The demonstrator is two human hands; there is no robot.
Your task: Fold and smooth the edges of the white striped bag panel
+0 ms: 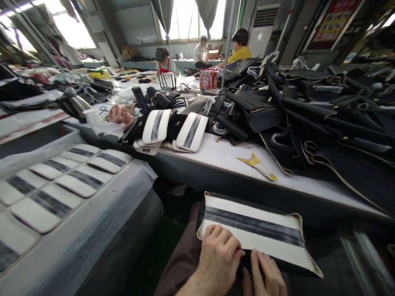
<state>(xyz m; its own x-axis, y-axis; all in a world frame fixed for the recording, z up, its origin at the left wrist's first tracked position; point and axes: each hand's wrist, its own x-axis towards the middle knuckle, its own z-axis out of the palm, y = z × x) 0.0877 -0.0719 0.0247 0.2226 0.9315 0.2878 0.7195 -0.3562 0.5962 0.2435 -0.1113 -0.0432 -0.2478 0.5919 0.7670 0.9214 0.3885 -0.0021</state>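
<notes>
Across my lap lies a white panel with a dark smeared stripe (pixel 256 220), its corners curled and a black material along its long edges. My left hand (pixel 217 255) is closed at the near edge, its thumb and fingers pinching the black border. Close beside it, my right hand (pixel 267 273) has its fingers pressed together on the same black border. The lower part of my right hand runs out of the picture, and the underside of the panel is hidden.
Striped white panels (pixel 83 181) cover a sheeted stand at left. More stacked panels (pixel 191 131), a yellow-handled scraper (pixel 256 165), a pink fan (pixel 120 115) and heaped black bag pieces (pixel 308 107) occupy the table (pixel 216 164). Several people sit or stand at the back.
</notes>
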